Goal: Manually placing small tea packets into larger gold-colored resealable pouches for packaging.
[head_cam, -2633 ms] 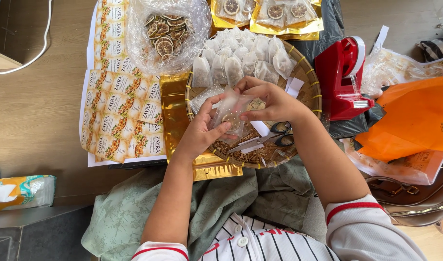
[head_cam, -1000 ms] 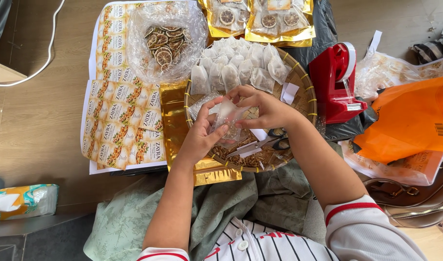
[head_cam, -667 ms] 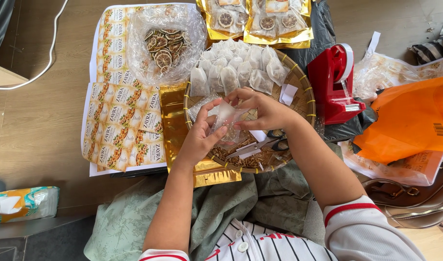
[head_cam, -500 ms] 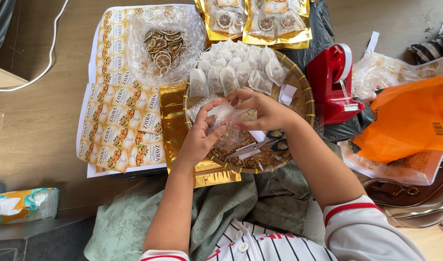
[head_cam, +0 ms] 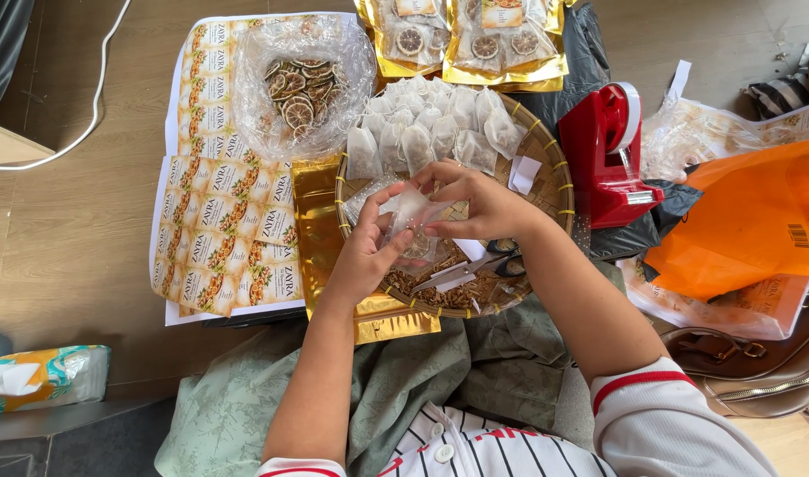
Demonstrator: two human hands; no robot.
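Two hands meet over a round woven basket (head_cam: 559, 190), both pinching one small, crinkly translucent sachet (head_cam: 411, 212). The left hand (head_cam: 366, 256) curls, thumb and fingertips gripping the sachet's lower edge; the right hand (head_cam: 475, 205) closes on its top. Pale filled sachets (head_cam: 431, 132) pile at the basket's far side, loose brown bits (head_cam: 462, 291) in front. A glossy red tape dispenser (head_cam: 603, 155) stands just beside it.

brown handbag (head_cam: 758, 362) cropped, label sheets' (head_cam: 223, 212) print unreadable
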